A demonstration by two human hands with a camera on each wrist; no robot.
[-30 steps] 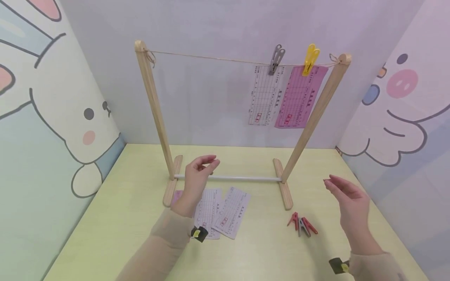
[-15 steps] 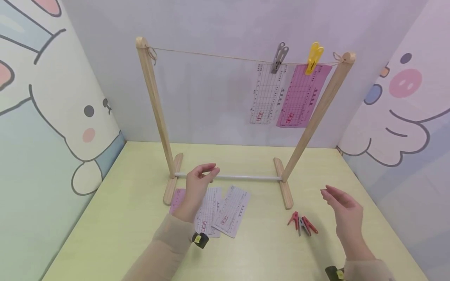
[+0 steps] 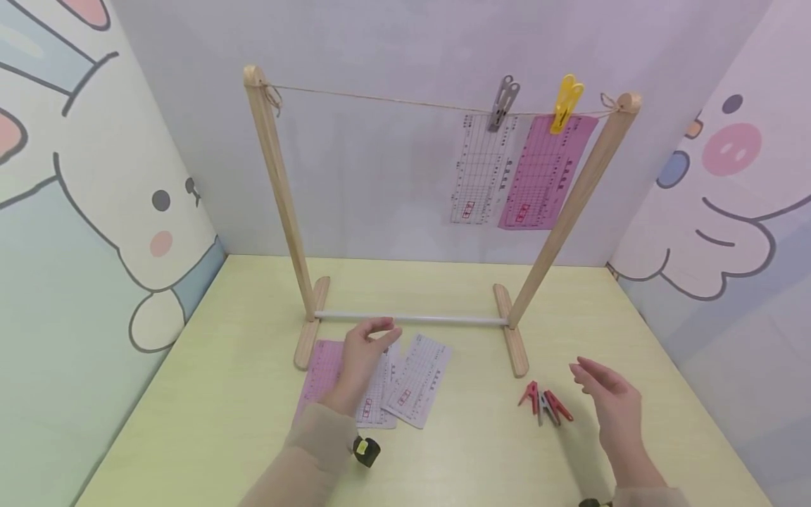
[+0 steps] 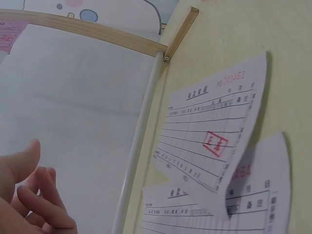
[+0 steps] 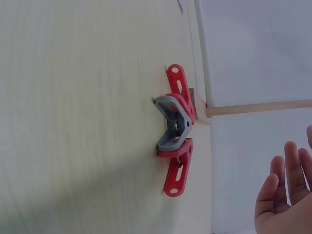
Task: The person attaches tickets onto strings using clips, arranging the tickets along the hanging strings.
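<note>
Neither hand holds anything. From the head camera, the left hand (image 3: pixel 367 345) hovers with fingers loosely curled just above the paper slips (image 3: pixel 405 380) lying on the table (image 3: pixel 190 422), in front of the wooden rack (image 3: pixel 279 197); the right hand (image 3: pixel 605 394) hangs relaxed and empty just beside the small heap of clothespins (image 3: pixel 545 403). On the rack's string (image 3: pixel 380 102) a grey clip (image 3: pixel 503 102) holds a white slip (image 3: pixel 483 169) and a yellow clip (image 3: pixel 565 103) a pink slip (image 3: pixel 545 172).

At the left wrist, the fingers (image 4: pixel 34 200) are slack and clear of the slips (image 4: pixel 214 146) overlapping near the rack's white rod (image 4: pixel 139 146).

At the right wrist, the fingertips (image 5: pixel 285 190) are straight, near but apart from two red pins and a grey one (image 5: pixel 174 129) piled together.
</note>
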